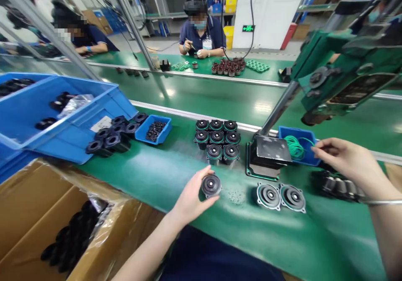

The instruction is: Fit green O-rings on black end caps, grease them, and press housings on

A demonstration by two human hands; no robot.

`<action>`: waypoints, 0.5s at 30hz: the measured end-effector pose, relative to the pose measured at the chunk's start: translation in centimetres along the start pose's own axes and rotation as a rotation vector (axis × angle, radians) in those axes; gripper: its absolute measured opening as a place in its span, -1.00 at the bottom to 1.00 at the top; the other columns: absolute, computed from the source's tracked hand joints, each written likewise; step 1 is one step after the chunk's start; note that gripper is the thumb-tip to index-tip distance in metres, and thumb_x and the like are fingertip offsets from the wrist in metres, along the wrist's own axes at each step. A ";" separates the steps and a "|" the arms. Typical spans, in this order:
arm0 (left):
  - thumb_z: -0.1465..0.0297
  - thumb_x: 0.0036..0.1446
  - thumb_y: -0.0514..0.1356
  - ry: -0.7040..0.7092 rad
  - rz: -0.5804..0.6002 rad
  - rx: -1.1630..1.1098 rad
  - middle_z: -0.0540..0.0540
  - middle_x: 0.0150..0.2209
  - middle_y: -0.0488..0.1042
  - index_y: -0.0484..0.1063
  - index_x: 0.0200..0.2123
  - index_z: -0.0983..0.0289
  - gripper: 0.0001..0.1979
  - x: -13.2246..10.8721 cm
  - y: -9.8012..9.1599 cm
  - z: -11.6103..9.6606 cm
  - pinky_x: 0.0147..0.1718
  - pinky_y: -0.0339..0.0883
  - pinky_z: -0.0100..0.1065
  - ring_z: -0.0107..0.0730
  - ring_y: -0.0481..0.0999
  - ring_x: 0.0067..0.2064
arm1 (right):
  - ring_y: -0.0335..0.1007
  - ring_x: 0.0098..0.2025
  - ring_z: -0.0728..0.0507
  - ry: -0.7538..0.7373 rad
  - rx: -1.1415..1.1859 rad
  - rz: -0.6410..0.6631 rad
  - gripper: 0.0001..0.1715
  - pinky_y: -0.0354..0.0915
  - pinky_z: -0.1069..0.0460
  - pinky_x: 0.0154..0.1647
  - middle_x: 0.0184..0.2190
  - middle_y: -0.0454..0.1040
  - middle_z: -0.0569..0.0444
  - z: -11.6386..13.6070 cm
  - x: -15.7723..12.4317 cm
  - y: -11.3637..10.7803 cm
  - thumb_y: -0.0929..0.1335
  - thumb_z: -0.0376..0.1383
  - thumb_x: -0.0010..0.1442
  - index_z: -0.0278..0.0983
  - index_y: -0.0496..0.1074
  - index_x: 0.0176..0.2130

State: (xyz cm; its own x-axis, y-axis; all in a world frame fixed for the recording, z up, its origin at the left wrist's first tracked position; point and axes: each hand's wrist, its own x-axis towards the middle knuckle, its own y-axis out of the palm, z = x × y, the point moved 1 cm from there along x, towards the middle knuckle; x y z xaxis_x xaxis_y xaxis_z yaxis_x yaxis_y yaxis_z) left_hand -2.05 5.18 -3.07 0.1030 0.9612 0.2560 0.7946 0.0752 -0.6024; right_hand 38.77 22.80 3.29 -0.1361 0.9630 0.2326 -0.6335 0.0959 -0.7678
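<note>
My left hand grips a round black motor housing with a pale dot at its centre, fingers and thumb around its rim, at the table's near side. My right hand pinches a thin green rubber ring at the right edge of a small blue bin. More green rings lie tangled in that bin. Two similar housings with silvery flanges lie side by side between my hands. Further back stand several black housings in rows, with green rings around their tops.
A press with a green head rises over its black base at right. Left are blue crates, black parts, a small parts bin and a cardboard box. Co-workers sit across the bench.
</note>
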 end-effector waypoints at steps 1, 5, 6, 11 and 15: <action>0.41 0.09 0.35 0.008 -0.004 -0.028 0.20 0.15 0.37 -0.06 0.34 0.11 -0.14 0.1 1.3 -0.7 0.21 0.31 -0.01 -0.12 0.42 0.19 | 0.39 -0.55 -0.11 0.026 -0.034 -0.011 -0.38 0.23 0.01 -0.54 -0.51 0.52 0.01 1.4 -1.0 -0.6 0.36 0.25 0.01 -0.24 0.48 -0.36; 0.48 0.12 0.29 0.055 0.079 -0.077 0.30 0.31 0.16 -0.18 0.38 0.13 -0.09 0.4 4.1 -2.5 0.30 0.18 0.09 0.00 0.19 0.36 | 0.40 -0.49 -0.06 -0.013 -0.020 -0.040 -0.53 0.32 0.04 -0.47 -0.43 0.50 0.05 7.3 -5.8 -1.0 0.36 0.12 0.13 -0.22 0.45 -0.29; 0.51 0.13 0.25 0.072 0.126 -0.100 0.31 0.35 0.11 -0.22 0.39 0.13 -0.10 0.4 4.3 -2.6 0.32 0.16 0.09 0.00 0.15 0.38 | 0.41 -0.48 -0.04 -0.064 0.010 -0.041 -0.61 0.34 0.05 -0.45 -0.43 0.49 0.07 8.6 -7.1 -0.6 0.37 0.05 0.17 -0.22 0.44 -0.29; 0.46 0.19 0.25 0.091 0.217 -0.161 0.27 0.30 0.22 -0.17 0.38 0.09 -0.16 0.6 4.6 -2.2 0.28 0.23 0.09 -0.05 0.28 0.32 | 0.40 -0.44 -0.01 -0.305 0.114 -0.023 -0.95 0.36 0.10 -0.47 -0.39 0.46 0.08 13.3 -12.1 3.5 0.35 -0.31 0.25 -0.21 0.39 -0.30; 0.33 0.07 0.38 0.112 0.167 -0.158 0.26 0.26 0.26 -0.03 0.33 0.11 -0.13 1.4 5.7 -2.4 0.27 0.23 0.12 0.00 0.28 0.31 | 0.42 -0.28 -0.04 -0.436 0.083 -0.051 -0.88 0.42 0.06 -0.27 -0.30 0.46 0.04 14.4 -13.1 7.3 0.31 -0.44 0.28 -0.23 0.35 -0.19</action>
State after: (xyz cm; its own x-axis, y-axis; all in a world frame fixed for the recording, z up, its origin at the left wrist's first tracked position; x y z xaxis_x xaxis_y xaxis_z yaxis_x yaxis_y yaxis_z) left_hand 4.09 6.32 -4.34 0.2989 0.9209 0.2504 0.8439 -0.1325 -0.5199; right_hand 24.95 7.26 3.23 -0.4004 0.7599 0.5121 -0.7040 0.1027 -0.7028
